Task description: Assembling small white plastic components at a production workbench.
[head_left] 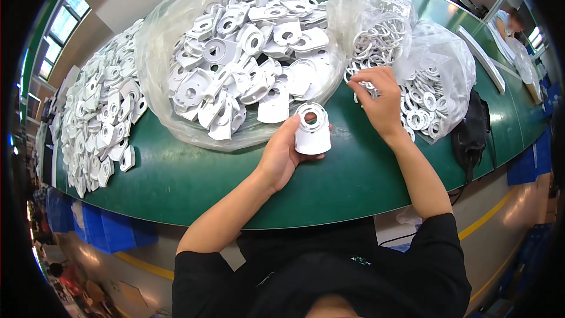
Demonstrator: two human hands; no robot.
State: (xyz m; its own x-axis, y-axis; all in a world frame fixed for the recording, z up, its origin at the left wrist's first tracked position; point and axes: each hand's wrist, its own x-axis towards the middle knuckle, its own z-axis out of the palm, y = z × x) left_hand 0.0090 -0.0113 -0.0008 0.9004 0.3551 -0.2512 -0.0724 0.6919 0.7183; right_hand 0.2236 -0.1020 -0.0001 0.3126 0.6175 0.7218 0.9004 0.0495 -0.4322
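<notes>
Part [313,140] in left hand [281,158]; right hand [379,100] beyond it, to its right, at the ring heap [374,47].

Near: bare strip of green desk [347,191], then the left hand, gripping the part by its sides, thumb on the near-left edge. Part's long axis points roughly away from the body, round-holed end far, plain end near. Right hand: fingers curled toward the thumb, tips just at the heap's near-left edge; cannot tell whether a ring is pinched. Of the two, the right hand is nearer the rings; a clear gap separates it from the part. Right of the right hand: second ring heap [419,119] in a clear bag. Farther, ahead of the left hand: large bag [154,62] of similar parts.
</notes>
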